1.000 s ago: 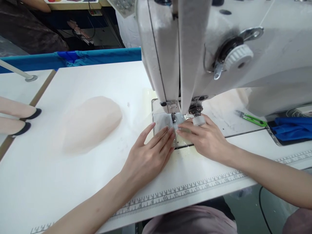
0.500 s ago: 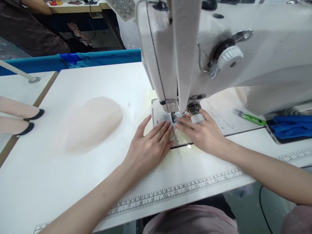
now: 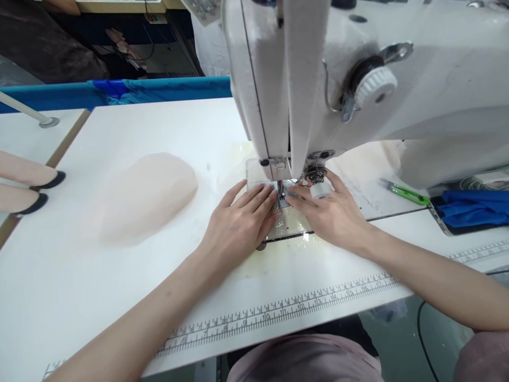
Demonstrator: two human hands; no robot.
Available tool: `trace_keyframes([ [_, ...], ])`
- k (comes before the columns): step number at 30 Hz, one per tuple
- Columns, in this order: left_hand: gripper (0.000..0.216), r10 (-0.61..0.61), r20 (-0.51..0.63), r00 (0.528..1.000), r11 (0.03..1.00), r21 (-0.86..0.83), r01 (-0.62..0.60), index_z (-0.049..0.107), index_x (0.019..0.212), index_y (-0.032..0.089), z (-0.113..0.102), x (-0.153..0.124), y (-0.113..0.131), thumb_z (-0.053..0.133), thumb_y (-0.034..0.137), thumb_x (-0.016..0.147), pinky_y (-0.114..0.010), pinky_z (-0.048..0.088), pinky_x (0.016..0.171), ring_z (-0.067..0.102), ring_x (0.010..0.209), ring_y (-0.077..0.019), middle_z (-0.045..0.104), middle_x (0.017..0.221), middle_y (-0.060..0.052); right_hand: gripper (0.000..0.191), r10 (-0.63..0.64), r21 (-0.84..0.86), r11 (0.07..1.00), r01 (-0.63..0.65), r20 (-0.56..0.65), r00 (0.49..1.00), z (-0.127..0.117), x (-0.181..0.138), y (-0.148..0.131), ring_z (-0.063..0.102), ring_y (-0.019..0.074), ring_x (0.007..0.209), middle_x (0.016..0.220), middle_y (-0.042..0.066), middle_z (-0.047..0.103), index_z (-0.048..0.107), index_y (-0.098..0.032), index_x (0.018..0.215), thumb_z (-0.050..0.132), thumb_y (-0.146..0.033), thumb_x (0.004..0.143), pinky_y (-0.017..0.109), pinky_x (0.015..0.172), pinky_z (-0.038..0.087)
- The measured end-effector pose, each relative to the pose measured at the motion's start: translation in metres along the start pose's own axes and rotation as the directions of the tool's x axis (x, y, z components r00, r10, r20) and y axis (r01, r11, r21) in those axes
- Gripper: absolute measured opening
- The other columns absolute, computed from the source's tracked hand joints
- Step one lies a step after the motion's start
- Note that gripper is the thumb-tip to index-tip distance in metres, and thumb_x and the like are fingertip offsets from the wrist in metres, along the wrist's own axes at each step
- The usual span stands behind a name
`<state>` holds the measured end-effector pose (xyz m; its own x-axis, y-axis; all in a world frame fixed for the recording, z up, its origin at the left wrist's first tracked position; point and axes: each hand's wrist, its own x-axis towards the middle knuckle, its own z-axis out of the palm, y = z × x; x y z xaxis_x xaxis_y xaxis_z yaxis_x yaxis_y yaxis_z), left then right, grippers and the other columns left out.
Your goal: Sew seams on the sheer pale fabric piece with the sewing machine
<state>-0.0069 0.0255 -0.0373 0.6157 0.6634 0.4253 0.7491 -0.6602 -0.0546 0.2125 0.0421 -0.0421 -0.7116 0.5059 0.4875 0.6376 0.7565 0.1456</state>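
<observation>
A white sewing machine (image 3: 274, 90) stands over the table, its presser foot (image 3: 281, 192) down at the metal plate (image 3: 292, 225). My left hand (image 3: 240, 220) lies flat just left of the foot, fingers stretched out and close together. On the foot's other side is my right hand (image 3: 332, 212), fingers extended, partly behind a white knob (image 3: 320, 189). Both sets of fingertips press down near the needle. Any sheer cloth under them is too faint to make out. To the left, a thin pale-pink sheer piece of cloth (image 3: 155, 196) is spread on the white tabletop.
Green thread snips (image 3: 409, 194) lie right of the machine, beside a phone-like dark device (image 3: 443, 220) with blue cloth (image 3: 477, 207) on it. A printed ruler (image 3: 270, 317) follows the front edge. Two pale rods with black ends (image 3: 53, 179) jut in from the left.
My left hand has slid slightly left and away from me, uncovering a round screw at the plate's front corner. My right hand stays nearly in place. The view has shifted a little.
</observation>
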Motion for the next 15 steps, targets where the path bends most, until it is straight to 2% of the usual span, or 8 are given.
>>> trace_keyframes([
  [3,0.038,-0.042,0.013,0.999,0.999,-0.019,0.042,0.057,0.126,0.008,0.002,-0.003,0.000,0.045,0.029,0.096,-0.043,0.052,0.097,0.057,0.120,-0.0261,0.061,0.128,-0.012,0.031,0.028,0.022,0.999,-0.028,0.028,0.999,-0.005,0.001,0.000,0.059,0.0196,0.107,0.109,0.003,0.071,0.068,-0.019,0.102,0.046,-0.005,0.086,0.049,0.113,0.028],
  [7,0.036,-0.178,0.034,0.983,0.984,-0.023,0.179,0.059,0.124,0.009,0.003,-0.007,0.000,0.038,0.025,0.098,-0.040,0.055,0.091,0.057,0.119,-0.0253,0.062,0.127,-0.012,0.031,0.061,0.032,0.998,-0.061,0.012,0.998,-0.010,0.002,0.001,0.063,0.0193,0.099,0.105,0.003,0.072,0.068,-0.019,0.101,0.045,-0.004,0.088,0.047,0.106,0.036],
  [10,0.034,-0.283,0.098,0.954,0.957,-0.042,0.288,0.064,0.115,0.014,-0.010,-0.006,-0.005,0.036,0.021,0.097,-0.039,0.056,0.083,0.059,0.114,-0.0264,0.066,0.121,-0.009,0.028,0.084,0.106,0.991,-0.082,-0.013,0.996,-0.011,0.000,0.000,0.065,0.0201,0.092,0.098,0.006,0.073,0.066,-0.016,0.106,0.045,-0.007,0.090,0.042,0.092,0.046],
  [12,0.032,-0.323,0.225,0.919,0.928,-0.117,0.355,0.068,0.106,0.018,-0.030,-0.004,-0.011,0.038,0.024,0.096,-0.037,0.055,0.077,0.064,0.102,-0.0254,0.070,0.112,-0.006,0.029,0.094,0.267,0.960,-0.085,-0.020,0.995,-0.013,-0.001,-0.004,0.065,0.0204,0.094,0.100,0.008,0.072,0.061,-0.013,0.115,0.044,-0.009,0.092,0.038,0.085,0.050],
  [13,0.031,-0.318,0.318,0.893,0.904,-0.184,0.387,0.069,0.101,0.020,-0.042,-0.004,-0.015,0.039,0.028,0.096,-0.034,0.054,0.073,0.066,0.093,-0.0233,0.072,0.105,-0.005,0.032,0.090,0.379,0.922,-0.079,-0.013,0.996,-0.016,0.001,-0.007,0.064,0.0205,0.100,0.108,0.009,0.070,0.057,-0.013,0.121,0.045,-0.010,0.092,0.038,0.085,0.050],
  [15,0.033,-0.222,0.500,0.837,0.812,-0.381,0.443,0.069,0.097,0.023,-0.069,-0.005,-0.023,0.040,0.038,0.096,-0.027,0.051,0.069,0.066,0.081,-0.0176,0.072,0.095,-0.001,0.046,0.069,0.597,0.797,-0.087,0.053,0.996,-0.023,0.007,-0.015,0.053,0.0217,0.121,0.132,0.012,0.057,0.045,-0.015,0.135,0.051,-0.014,0.089,0.041,0.097,0.047],
])
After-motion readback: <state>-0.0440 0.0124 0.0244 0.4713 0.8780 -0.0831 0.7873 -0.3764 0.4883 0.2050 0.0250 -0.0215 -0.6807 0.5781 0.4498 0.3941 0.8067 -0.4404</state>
